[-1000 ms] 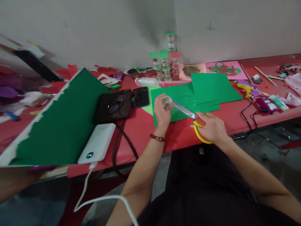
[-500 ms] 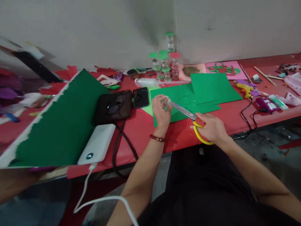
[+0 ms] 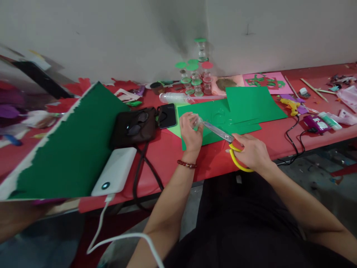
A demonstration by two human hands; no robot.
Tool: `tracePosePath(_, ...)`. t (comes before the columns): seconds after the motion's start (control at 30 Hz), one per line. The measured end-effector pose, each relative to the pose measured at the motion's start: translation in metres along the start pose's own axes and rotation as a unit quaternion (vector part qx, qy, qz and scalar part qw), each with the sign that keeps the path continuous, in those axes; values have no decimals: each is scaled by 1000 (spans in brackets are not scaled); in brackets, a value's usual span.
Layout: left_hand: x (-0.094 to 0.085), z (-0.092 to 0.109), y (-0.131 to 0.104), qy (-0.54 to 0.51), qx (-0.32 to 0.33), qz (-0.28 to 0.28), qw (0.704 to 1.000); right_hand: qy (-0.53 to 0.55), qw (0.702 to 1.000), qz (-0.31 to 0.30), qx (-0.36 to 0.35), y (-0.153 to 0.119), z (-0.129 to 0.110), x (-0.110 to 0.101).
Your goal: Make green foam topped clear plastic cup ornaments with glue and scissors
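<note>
My left hand (image 3: 191,130) is closed around a small clear plastic piece (image 3: 198,121), possibly cut from a bottle; its exact shape is partly hidden by my fingers. In my right hand (image 3: 253,150) is a pair of scissors (image 3: 219,131) with yellow handles, the blades reaching left to the plastic piece. The blades look closed or nearly so. Beneath both hands lie green sheets of paper (image 3: 208,138), with several thin clear rings or scraps on them. A clear plastic bottle (image 3: 175,98) rests on its side behind my left hand.
Hourglass-like clear plastic pieces (image 3: 197,87) with green and red discs stand by the wall. A phone (image 3: 167,115), a dark pouch (image 3: 134,128) with sunglasses, and a white power bank (image 3: 115,171) are on the left, beside an upright green board (image 3: 69,149). A yellow glue gun (image 3: 291,107) lies right.
Both hands stay almost in place, with the scissors still at the clear plastic piece. The view has shifted very slightly.
</note>
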State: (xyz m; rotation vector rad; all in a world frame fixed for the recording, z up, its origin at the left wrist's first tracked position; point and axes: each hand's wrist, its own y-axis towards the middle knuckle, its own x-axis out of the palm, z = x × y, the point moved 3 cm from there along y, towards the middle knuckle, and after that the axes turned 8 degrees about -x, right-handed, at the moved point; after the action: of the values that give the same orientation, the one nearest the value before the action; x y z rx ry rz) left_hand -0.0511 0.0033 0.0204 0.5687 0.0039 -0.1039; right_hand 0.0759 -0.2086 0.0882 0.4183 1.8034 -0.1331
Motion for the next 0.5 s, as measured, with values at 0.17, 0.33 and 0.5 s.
tracePosePath(0.17,-1,-4,-1,13,4,7,1000,-24,999,-20,8,-1,-5,-7)
tracePosePath(0.33,-1,-9,0,22,15,8,1000,-47,998,-43,17,0,-10,-15)
tracePosePath(0.5,-1,-9,-1,28,32,20,999,-85,994,-61,14,2,-17,-24)
